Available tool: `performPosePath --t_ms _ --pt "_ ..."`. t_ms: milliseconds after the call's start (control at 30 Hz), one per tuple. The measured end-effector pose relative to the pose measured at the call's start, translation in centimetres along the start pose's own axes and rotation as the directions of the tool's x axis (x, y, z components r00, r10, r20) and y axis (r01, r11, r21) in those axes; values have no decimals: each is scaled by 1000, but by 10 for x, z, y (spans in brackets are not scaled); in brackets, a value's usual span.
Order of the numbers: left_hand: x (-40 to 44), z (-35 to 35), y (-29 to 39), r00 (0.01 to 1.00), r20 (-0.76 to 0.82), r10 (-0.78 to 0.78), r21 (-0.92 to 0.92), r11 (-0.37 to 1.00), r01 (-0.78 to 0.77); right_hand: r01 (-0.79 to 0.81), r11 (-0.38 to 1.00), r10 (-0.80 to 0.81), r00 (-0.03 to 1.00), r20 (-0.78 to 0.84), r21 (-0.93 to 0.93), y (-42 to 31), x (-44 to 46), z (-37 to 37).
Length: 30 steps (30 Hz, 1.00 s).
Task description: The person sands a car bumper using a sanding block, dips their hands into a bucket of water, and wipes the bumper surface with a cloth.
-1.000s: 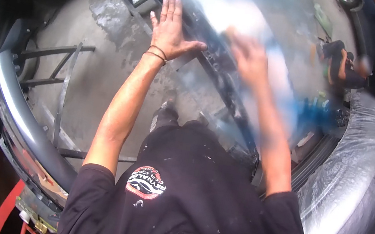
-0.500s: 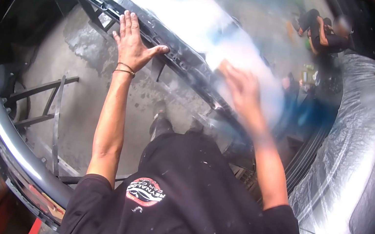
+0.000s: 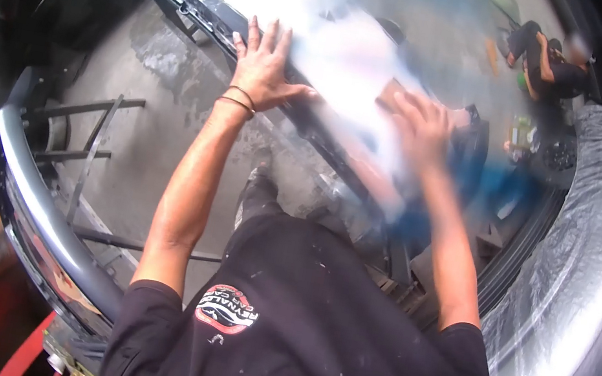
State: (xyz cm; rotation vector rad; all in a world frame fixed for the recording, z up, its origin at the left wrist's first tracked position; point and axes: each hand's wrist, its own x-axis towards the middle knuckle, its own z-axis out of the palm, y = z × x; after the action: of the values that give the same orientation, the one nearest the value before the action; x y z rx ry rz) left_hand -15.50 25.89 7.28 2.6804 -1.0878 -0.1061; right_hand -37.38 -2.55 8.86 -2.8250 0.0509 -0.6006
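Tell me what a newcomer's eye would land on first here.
Probably the bright, glossy panel slanting across the upper middle, with the left hand spread at its near edge and the right hand holding a small brown pad at its surface. Next, likely the shiny plastic sheeting down the right side, then the curved grey bumper at lower left.
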Motion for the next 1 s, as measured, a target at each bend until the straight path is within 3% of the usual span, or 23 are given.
performPosePath --t_ms 33,100,200,267,300,367,467,533,567,667,733,800,833,867,967,1000 --pt "0 2 1 1000 -15 -14 -16 1000 13 37 998 -37 999 1 43 7 -4 -5" --pt "-7 3 9 999 -1 -54 -37 998 54 -12 994 9 1000 -27 -108 23 23 18" --pt "-38 55 17 977 -198 -79 -85 994 63 -58 998 56 991 -122 -19 41 52 48" --pt "-66 32 76 983 -29 -179 -50 983 178 -41 998 36 994 -105 -52 43 37 43" --pt "-67 31 76 983 -13 -185 -57 981 184 -46 999 46 997 55 -3 41 8 20" --pt "-65 37 77 981 -6 -193 -67 979 192 21 998 -21 1000 -5 -59 42 -68 -1" --pt "-61 34 73 975 29 -221 -37 974 222 -30 961 41 998 -37 276 27 -106 -49" --pt "-59 46 67 978 4 -209 -76 975 209 -82 993 77 995 61 80 30 -93 -44" --pt "-58 51 63 981 -26 -191 -94 978 188 -41 999 40 999 -30 -4 44 -72 -20" --pt "-58 34 77 961 69 -268 -6 963 269 -199 979 202 977 -63 53 38 -29 5" --pt "-64 33 79 960 87 -265 -53 961 270 -149 988 152 985 -84 41 35 -64 -1" --pt "-61 62 56 982 -74 -173 -137 977 162 -65 991 74 994 -81 113 28 -102 -37" --pt "-63 49 71 976 -38 -216 -105 972 211 -41 978 55 997 -61 204 18 -122 -60" --pt "-60 44 73 974 -49 -223 -136 967 215 -43 982 61 994 -90 182 19 -143 -56" --pt "-74 61 74 968 -165 -188 -258 956 141 7 983 9 996 -84 186 28 -99 -49" --pt "-75 65 81 972 -149 -183 -276 951 136 -56 991 67 994 -84 120 42 -79 -28"
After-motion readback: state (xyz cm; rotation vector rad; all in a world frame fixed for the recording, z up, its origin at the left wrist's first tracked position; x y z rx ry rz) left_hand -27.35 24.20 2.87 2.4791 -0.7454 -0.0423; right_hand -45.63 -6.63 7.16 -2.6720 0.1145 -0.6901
